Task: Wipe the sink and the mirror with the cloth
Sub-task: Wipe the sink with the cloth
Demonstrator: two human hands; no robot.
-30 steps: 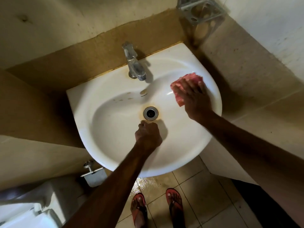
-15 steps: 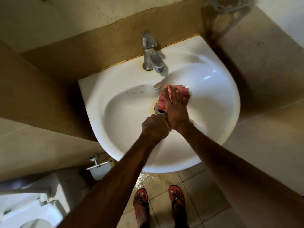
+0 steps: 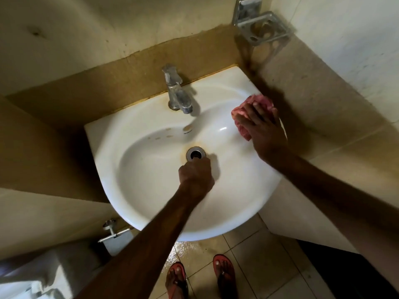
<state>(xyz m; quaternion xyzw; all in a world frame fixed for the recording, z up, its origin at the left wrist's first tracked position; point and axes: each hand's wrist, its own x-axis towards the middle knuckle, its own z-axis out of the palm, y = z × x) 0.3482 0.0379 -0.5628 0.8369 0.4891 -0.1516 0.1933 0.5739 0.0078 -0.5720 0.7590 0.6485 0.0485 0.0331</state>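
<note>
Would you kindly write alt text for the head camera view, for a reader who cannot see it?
A person's right hand presses a pink cloth on the right rim of a white sink, while the left hand, curled in a fist, is in the basin beside the drain. A chrome tap stands at the back.

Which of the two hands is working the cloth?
The right hand: its fingers are spread flat on the pink cloth at the right rim of the sink. The left hand is a bare fist beside the drain.
</note>
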